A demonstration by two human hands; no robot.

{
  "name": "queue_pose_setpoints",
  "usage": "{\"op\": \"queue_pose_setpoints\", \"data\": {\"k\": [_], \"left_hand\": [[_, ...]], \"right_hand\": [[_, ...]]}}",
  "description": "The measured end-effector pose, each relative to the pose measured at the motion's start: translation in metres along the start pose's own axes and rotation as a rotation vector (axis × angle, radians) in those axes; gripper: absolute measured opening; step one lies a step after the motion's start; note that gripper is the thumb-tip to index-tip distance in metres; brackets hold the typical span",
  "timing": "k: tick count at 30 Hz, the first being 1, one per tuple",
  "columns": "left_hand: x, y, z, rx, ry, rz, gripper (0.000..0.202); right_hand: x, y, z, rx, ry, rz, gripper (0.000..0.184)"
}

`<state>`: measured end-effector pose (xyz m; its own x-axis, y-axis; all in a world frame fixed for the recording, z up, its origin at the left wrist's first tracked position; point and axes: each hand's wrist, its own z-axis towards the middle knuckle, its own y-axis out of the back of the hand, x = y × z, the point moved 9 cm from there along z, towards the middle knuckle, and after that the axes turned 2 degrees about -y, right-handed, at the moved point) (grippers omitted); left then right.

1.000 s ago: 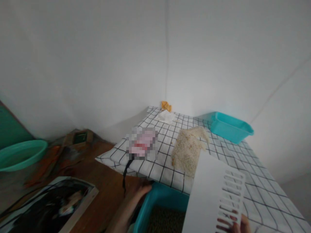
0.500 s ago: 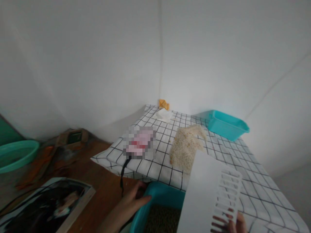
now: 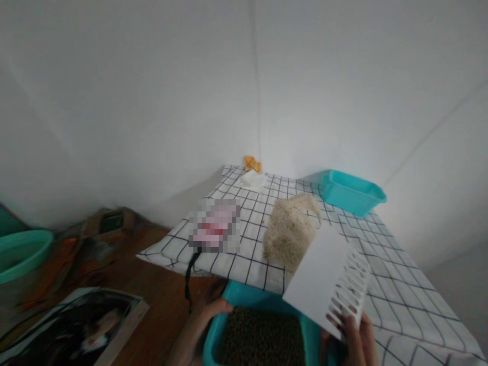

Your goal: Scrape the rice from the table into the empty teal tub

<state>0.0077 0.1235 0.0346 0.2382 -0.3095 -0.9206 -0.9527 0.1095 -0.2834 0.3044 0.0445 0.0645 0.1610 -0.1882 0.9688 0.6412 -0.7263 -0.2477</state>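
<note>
At the bottom middle is a teal plastic basin [image 3: 263, 299], filled with small round greenish-brown grains [image 3: 263, 338] like beans. My left hand [image 3: 209, 311] is closed on its left rim, thumb on top and fingers hidden outside. In my right hand [image 3: 358, 335] is a thin white plastic sheet [image 3: 318, 282] with a row of slots along one side; my fingers hold its slotted end. The sheet tilts above the basin's right rim and partly covers a heap of pale grain [image 3: 290, 229] on the checked cloth.
The white checked cloth [image 3: 381, 284] covers a table against the wall. A second teal basin [image 3: 351, 195] stands at the back right. White paper [image 3: 251, 180], a yellow item [image 3: 252, 163] and a blurred-out pink object [image 3: 215, 226] with a black strap lie there. Left are a box [image 3: 125, 325] and green tub [image 3: 26, 246].
The basin has come further into view, showing more of its grains. The white sheet has tilted and shifted, uncovering the basin's right side. My left hand stays on the rim.
</note>
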Motion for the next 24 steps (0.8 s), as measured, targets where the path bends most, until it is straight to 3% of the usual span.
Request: {"op": "queue_pose_setpoints", "data": {"k": [4, 7, 13, 18, 21, 24], "left_hand": [[-0.007, 0.025, -0.020, -0.116, -0.242, 0.272, 0.028], [-0.008, 0.033, -0.028, -0.120, -0.350, 0.367, 0.035], [-0.006, 0.035, -0.027, -0.108, -0.327, 0.382, 0.032], [0.005, 0.043, -0.015, -0.132, -0.278, 0.340, 0.042], [0.009, 0.040, -0.015, -0.138, -0.217, 0.237, 0.037], [-0.002, 0.039, -0.027, -0.249, -0.287, 0.098, 0.032]], "right_hand": [[0.004, -0.017, 0.010, 0.080, -0.068, 0.111, 0.039], [0.004, -0.029, 0.015, 0.111, -0.115, 0.094, 0.048], [0.020, -0.065, 0.014, 0.185, -0.092, 0.073, 0.051], [0.039, -0.098, 0.013, 0.363, -0.011, 0.017, 0.042], [0.037, -0.102, 0.016, 0.383, -0.006, 0.010, 0.042], [0.032, -0.102, 0.019, 0.389, -0.006, 0.004, 0.042]]}}
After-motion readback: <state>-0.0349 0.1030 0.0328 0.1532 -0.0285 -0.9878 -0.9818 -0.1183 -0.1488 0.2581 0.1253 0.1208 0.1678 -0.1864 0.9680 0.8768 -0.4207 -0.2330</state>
